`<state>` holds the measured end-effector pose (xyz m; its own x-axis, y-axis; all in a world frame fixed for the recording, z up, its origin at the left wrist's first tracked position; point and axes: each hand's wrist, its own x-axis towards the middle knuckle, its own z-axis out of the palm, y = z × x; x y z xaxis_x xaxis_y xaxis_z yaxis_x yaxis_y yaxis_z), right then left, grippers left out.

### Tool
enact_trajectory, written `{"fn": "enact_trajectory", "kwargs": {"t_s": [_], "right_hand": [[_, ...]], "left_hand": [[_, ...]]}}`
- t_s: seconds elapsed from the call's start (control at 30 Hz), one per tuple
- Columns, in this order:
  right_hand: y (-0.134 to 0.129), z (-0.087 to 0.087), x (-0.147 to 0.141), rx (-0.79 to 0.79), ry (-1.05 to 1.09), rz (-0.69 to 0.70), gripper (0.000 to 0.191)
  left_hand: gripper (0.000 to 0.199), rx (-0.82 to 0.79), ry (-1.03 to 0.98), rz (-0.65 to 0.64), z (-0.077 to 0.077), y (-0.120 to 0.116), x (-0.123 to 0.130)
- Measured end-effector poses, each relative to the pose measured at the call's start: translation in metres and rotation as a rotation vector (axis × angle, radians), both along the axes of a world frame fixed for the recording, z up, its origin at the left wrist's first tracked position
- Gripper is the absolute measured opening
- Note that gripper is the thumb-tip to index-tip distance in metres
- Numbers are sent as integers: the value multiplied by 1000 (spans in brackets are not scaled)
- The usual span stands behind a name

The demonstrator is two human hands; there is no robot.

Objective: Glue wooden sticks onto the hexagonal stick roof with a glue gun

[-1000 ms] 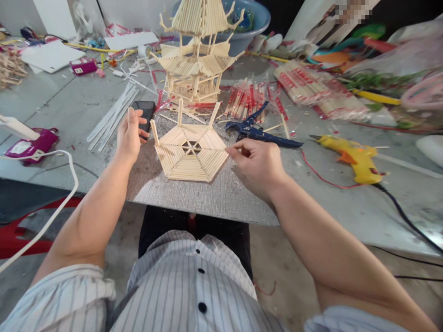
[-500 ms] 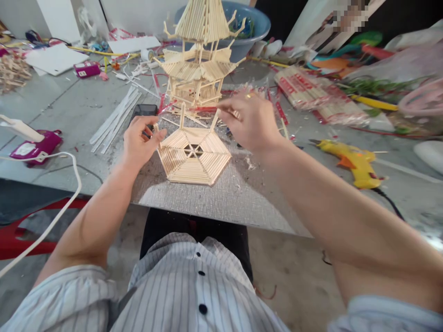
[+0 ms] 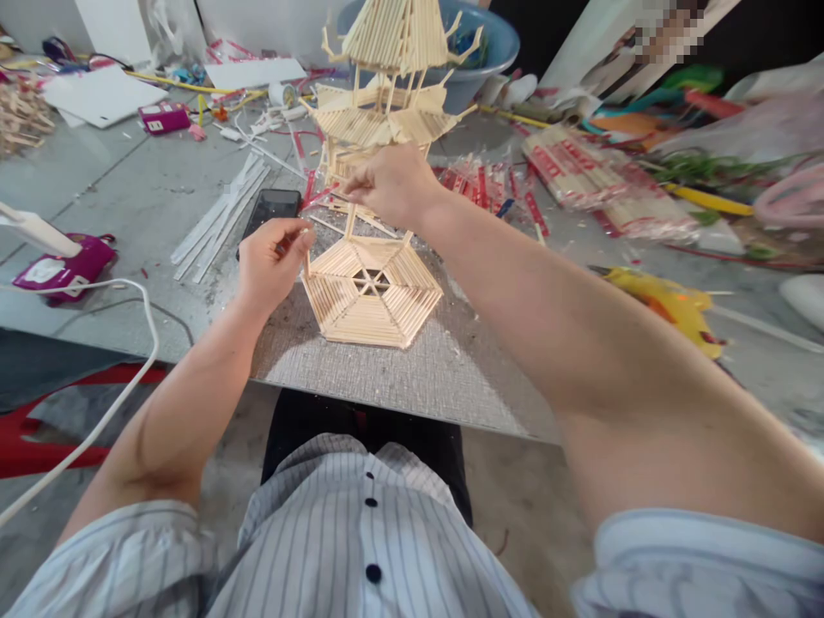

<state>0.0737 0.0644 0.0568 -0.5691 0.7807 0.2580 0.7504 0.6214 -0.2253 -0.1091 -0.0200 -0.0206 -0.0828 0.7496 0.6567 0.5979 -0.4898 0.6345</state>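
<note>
A hexagonal panel of wooden sticks [image 3: 360,326] lies flat on the table, with a spoked opening at its middle. Short upright sticks rise from its corners, among them a back-left post [image 3: 349,221] and a back-right post [image 3: 408,240]. At the left corner, my left hand [image 3: 274,262] pinches the top of a short upright wooden stick [image 3: 307,260]. My right hand [image 3: 396,189] is closed above the back edge, fingertips close to the back-left post's top; whether they hold anything is unclear. Behind it stands a tiered stick pagoda [image 3: 392,43], its lower part partly hidden by that hand.
White glue sticks [image 3: 222,215] and a black phone [image 3: 276,204] lie left of the panel. A yellow glue gun [image 3: 669,300] rests at right, partly behind my forearm. Packaged sticks [image 3: 572,167], a blue basin [image 3: 495,47] and a purple power socket [image 3: 70,266] surround the work.
My right hand has moved left, from the back-right post to near the back-left post. My left hand stays at the left corner. The view has shifted slightly.
</note>
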Motion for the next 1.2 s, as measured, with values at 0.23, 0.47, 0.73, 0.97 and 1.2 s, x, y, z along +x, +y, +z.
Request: {"fn": "enact_trajectory", "kwargs": {"t_s": [0.23, 0.47, 0.73, 0.97, 1.2], "right_hand": [[8, -3, -2, -22, 24, -2, 25], [13, -5, -5, 19, -35, -23, 24], [12, -5, -5, 22, -19, -27, 22], [8, -5, -4, 9, 4, -17, 23], [2, 3, 35, 6, 288, -47, 33]], "left_hand": [[25, -21, 12, 12, 5, -3, 2], [21, -55, 11, 13, 5, -5, -1], [21, -64, 16, 7, 5, -5, -3], [23, -68, -18, -1, 2, -2, -4], [23, -41, -2, 16, 1, -1, -4]]}}
